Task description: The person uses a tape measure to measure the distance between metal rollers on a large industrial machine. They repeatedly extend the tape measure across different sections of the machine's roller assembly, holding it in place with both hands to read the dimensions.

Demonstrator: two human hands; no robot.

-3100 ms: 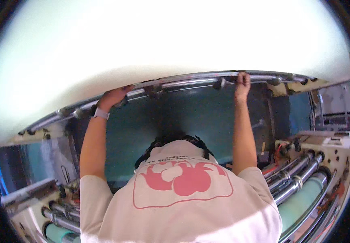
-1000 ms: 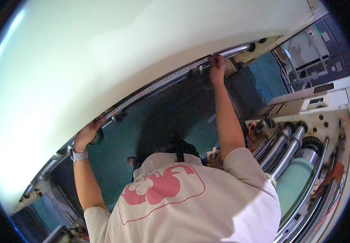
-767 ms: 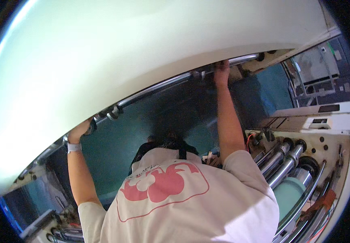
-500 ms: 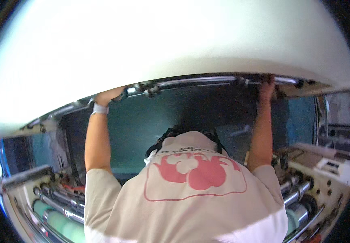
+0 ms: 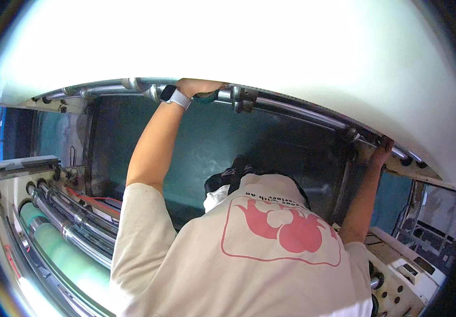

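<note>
Both arms reach up and away from the body to a long chrome bar [image 5: 291, 108] that runs along the lower edge of a broad, curved white sheet [image 5: 249, 47] filling the upper part of the view. The left hand [image 5: 199, 87] is closed over the bar near its middle, fingers wrapped over the top so that only the knuckles and back of the hand show; a watch with a pale strap [image 5: 175, 96] sits on that wrist, and a small dark green piece [image 5: 207, 96] shows just under the palm, though what it is cannot be told. The right hand [image 5: 382, 150] sits far along the bar toward its right end, fingers curled up against the metal where it meets the white sheet; it touches the bar, but how firmly it grips cannot be told since the fingertips are hidden. The bar carries several metal collars [image 5: 241, 99] between and beside the two hands. Below the bar lies a dark teal panel [image 5: 196, 153] set back in shadow. The person wears a cream T-shirt with a pink print [image 5: 280, 230] on the chest. To the lower left, steel rollers [image 5: 72, 230] lie side by side with a pale green roller [image 5: 64, 253] next to them, and at lower right stands a cream machine housing with knobs [image 5: 397, 280]
</note>
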